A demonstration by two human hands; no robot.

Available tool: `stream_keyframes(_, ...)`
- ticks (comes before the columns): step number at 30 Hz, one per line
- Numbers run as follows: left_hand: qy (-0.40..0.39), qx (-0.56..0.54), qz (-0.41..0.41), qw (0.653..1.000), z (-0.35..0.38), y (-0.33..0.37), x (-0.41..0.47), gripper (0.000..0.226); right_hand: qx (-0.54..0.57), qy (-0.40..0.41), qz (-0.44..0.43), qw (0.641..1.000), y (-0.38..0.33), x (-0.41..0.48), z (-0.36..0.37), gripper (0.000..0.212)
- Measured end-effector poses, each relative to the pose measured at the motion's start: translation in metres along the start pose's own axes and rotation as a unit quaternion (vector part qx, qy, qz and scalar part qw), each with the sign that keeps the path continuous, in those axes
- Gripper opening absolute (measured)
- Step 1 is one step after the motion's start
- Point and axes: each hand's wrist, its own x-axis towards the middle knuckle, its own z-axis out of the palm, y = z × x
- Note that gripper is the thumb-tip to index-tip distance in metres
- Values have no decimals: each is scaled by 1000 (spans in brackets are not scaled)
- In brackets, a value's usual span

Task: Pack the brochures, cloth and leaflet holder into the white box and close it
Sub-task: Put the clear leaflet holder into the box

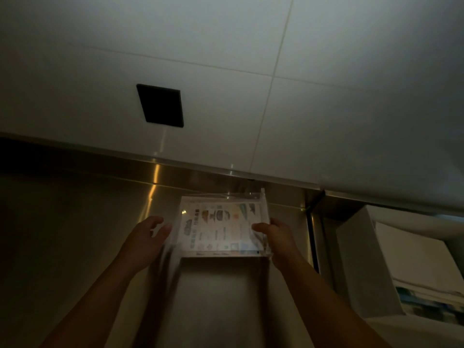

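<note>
Clear leaflet holder (pixel 223 223), printed brochures (pixel 221 229) inside: held above the steel table (pixel 75 234), near the white tiled wall (pixel 226 59). Right hand (pixel 273 234) grips its right edge; left hand (pixel 147 238) loose-fingered beside the left edge. White box (pixel 371 267): far right, lid up.

Dim, blurred view with much cut off

The brochure (pixel 221 228) print is too blurred to read; the left hand (pixel 145 237) smears beside the clear holder (pixel 263 197); both forearms run off the bottom edge, and the white box (pixel 371 267) is cropped at right, its contents indistinct.
</note>
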Motion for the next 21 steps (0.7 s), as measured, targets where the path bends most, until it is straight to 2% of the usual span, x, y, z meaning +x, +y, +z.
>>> stream_keyframes(3,-18,8,-12,1000,4,4,19,39,-12,3,-2,1000,0,18,12,16)
stream_keyframes(12,-51,-23,-63,996,22,4,48,41,-58,41,-8,997,17,41,27,19)
stream_keyframes(16,-51,-37,-90,994,27,7,50,46,-75,31,8,997,18,44,33,18)
stream_keyframes(21,-54,-52,-122,990,28,16,54,56,-125,49,18,991,14,44,42,38)
